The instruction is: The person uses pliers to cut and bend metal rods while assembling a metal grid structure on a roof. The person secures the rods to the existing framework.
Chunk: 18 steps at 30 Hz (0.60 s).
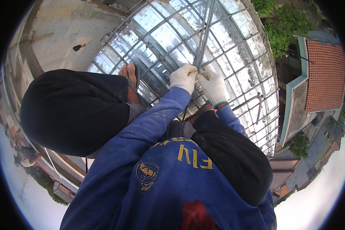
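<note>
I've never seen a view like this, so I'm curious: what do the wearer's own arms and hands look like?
The left hand and right hand wear off-white, knit-looking gloves. A teal-green band circles the right wrist; I can't tell whether it's the glove's hem. Both arms have blue sleeves.

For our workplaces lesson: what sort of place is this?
Probably a building site, seemingly at roof height: a grid of metal bars over shiny sheeting, with a tiled roof nearby.
</note>
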{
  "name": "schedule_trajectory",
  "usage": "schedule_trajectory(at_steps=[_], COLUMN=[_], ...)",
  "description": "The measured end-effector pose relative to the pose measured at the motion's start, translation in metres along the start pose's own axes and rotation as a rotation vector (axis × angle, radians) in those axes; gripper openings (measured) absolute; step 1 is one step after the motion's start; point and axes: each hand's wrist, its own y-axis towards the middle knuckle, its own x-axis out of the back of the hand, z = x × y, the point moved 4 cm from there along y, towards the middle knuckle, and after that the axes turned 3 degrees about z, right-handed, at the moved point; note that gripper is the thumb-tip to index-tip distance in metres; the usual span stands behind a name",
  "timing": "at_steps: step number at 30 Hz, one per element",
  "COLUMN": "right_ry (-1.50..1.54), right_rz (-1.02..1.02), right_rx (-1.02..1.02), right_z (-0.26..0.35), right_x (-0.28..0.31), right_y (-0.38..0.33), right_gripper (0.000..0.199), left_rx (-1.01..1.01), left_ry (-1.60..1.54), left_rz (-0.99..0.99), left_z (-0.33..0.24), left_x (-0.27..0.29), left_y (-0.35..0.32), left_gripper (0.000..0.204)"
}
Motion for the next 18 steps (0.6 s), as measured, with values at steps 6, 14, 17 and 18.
schedule_trajectory(at_steps=[6, 14, 17, 18], right_ry=[-0.179, -0.403, -0.476, -0.502], right_rz=[0.065, 0.176, 0.161, 0.139], right_rx=[-0.009, -0.056, -0.010, 0.030], right_z=[0.021, 0.050, 0.056, 0.053], right_x=[0.014, 0.017, 0.015, 0.014], right_y=[-0.001, 0.010, 0.016, 0.019], right_gripper=[0.047, 0.056, 0.052, 0.054], left_rx=[0.037, -0.049, -0.006, 0.021], left_ry=[0.267, 0.104, 0.208, 0.204], left_rz=[0.017, -0.058, -0.004, -0.007], left_z=[-0.017, 0.008, 0.002, 0.000], left_x=[0.004, -0.007, -0.004, -0.001], left_y=[-0.001, -0.006, -0.004, -0.004], left_gripper=[0.016, 0.051, 0.052, 0.050])
